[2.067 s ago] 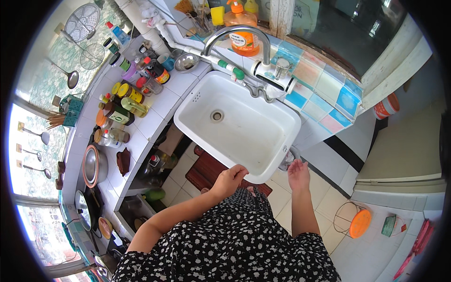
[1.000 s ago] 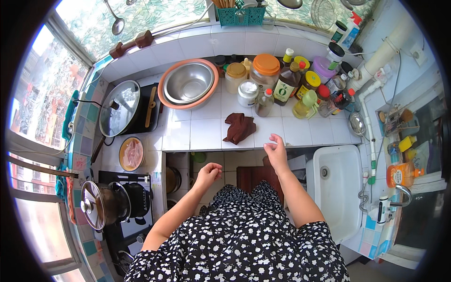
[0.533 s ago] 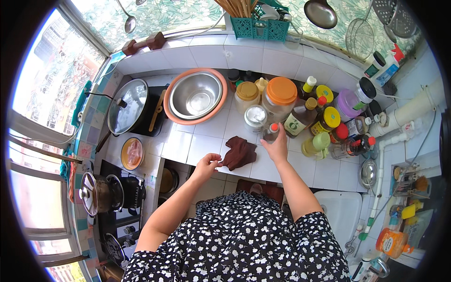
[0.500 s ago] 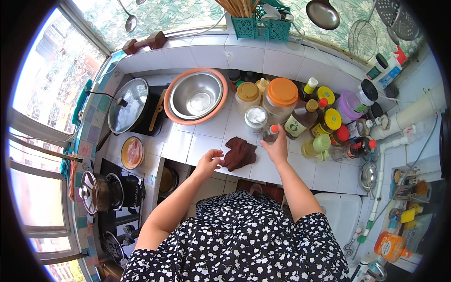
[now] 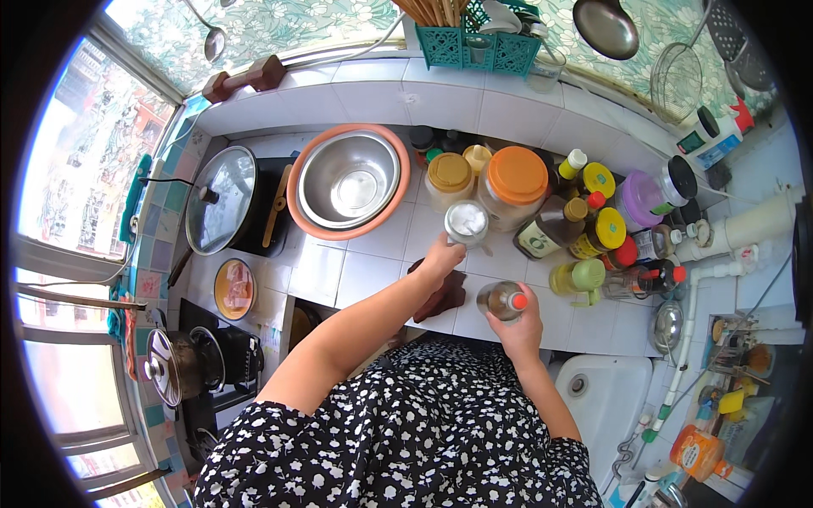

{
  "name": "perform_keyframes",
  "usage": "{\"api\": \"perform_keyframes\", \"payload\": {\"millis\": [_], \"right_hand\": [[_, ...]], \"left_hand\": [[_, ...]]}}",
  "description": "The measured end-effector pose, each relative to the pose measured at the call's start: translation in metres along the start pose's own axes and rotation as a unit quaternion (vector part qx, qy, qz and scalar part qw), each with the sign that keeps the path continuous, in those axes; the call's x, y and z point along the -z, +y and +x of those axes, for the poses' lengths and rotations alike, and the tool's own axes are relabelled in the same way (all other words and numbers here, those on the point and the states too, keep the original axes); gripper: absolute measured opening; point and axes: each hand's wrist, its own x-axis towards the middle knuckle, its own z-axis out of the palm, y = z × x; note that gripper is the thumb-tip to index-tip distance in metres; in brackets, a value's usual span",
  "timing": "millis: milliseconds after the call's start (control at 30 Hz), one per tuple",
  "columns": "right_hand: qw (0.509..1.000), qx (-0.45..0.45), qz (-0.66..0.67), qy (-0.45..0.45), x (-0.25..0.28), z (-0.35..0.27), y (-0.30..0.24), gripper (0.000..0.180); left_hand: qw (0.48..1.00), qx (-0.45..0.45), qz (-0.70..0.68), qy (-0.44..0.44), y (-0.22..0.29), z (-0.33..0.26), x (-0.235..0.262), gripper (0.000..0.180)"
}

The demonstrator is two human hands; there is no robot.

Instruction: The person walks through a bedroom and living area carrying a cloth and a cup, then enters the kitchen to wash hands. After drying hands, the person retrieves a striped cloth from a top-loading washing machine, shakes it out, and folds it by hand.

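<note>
My right hand [image 5: 519, 332] is wrapped round a small clear bottle with a red cap [image 5: 500, 302], held tilted above the front of the counter. My left hand [image 5: 442, 257] is closed at the near side of a small open glass jar [image 5: 466, 223] that holds something white. Its far fingers are partly hidden against the glass. Beneath that hand and wrist lies a crumpled dark maroon cloth [image 5: 444, 301], partly covered. Behind the glass jar stand a jar with a tan lid [image 5: 450, 173] and a large jar with an orange lid [image 5: 517, 176].
Several sauce bottles and lidded jars, including a brown bottle [image 5: 549, 229], crowd the right. Left of them, a steel bowl [image 5: 350, 179] sits in an orange basin [image 5: 293, 199]. A lidded pan [image 5: 222, 200] and a plate of meat [image 5: 235, 289] are farther left. The sink [image 5: 603, 398] is front right.
My right hand has drawn the red-capped bottle back toward me and tilted it. My left hand has moved right and forward from beside the cloth to the glass jar.
</note>
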Motion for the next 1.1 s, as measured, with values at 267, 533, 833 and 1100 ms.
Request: {"api": "perform_keyframes", "payload": {"millis": [267, 533, 833, 1100], "right_hand": [[0.998, 0.051, 0.006, -0.025, -0.023, -0.013, -0.051, 0.081], [0.995, 0.075, 0.022, -0.056, -0.126, 0.062, -0.091, 0.076], [0.999, 0.028, -0.046, 0.005, -0.200, 0.112, -0.077, 0.075], [0.989, 0.087, -0.025, 0.118, -0.205, 0.082, -0.067, 0.086]], "left_hand": [[0.998, 0.005, -0.066, -0.024, -0.003, -0.011, 0.043, 0.065], [1.000, -0.003, -0.003, -0.027, -0.014, -0.085, 0.143, 0.050], [0.998, 0.006, 0.041, -0.045, -0.027, -0.122, 0.190, 0.047], [0.997, 0.016, 0.047, -0.060, -0.024, -0.115, 0.184, 0.045]]}}
